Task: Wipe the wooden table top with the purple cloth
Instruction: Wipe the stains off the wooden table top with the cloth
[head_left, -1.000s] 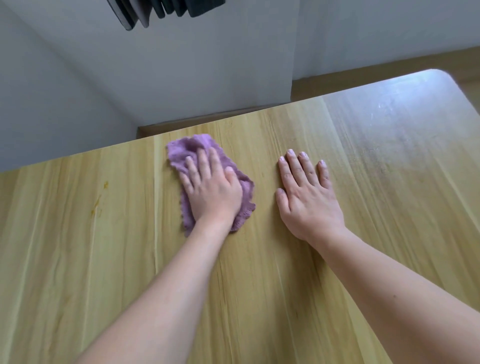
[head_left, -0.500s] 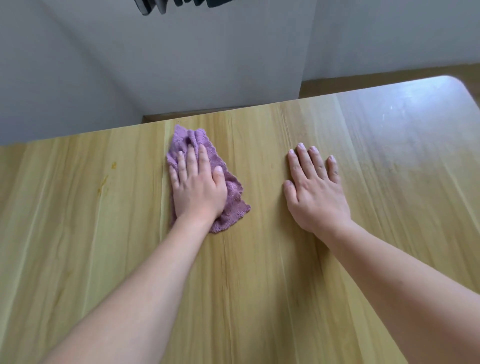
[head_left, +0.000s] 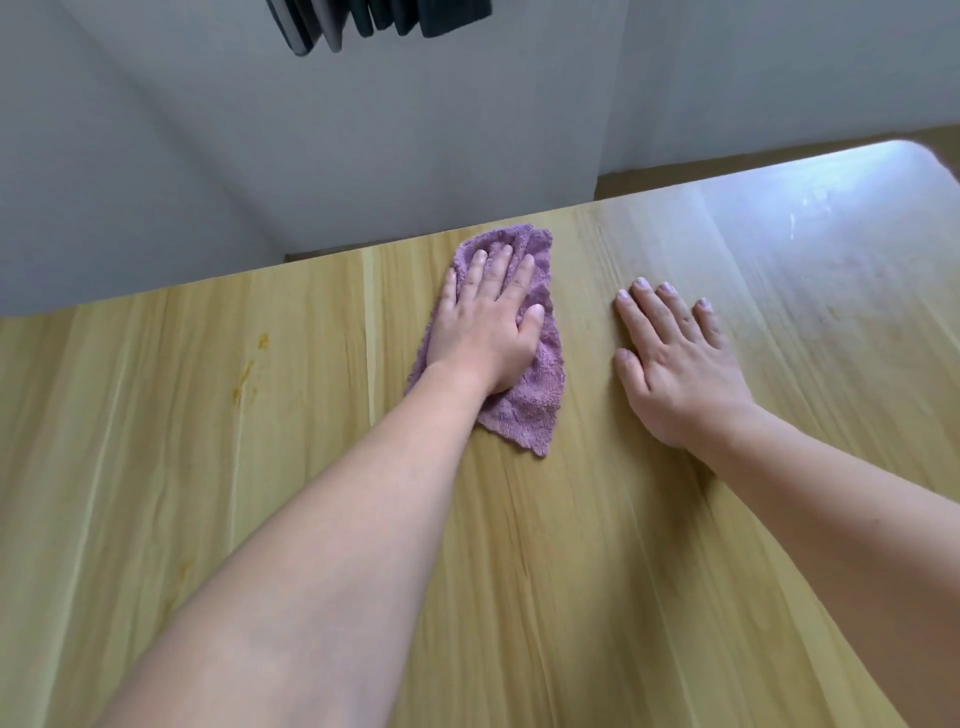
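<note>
**Inspector:** Walls?

**Clerk:** A plain grey-white near wall (head_left: 363, 130) stands behind the far edge of the wooden table (head_left: 156, 467). It ends in a vertical outer corner. A set-back wall (head_left: 779, 78) of the same colour lies to the right.

**Inspector:** Floor?

**Clerk:** A brown floor strip (head_left: 675, 174) runs along the foot of the set-back wall.

**Inspector:** Fittings, light?

**Clerk:** Dark slats (head_left: 374, 21) hang in at the top edge (cut off by the frame, so what they are cannot be told). A pale glare (head_left: 831, 197) covers the table's rounded far right corner. No window is in view.
</note>
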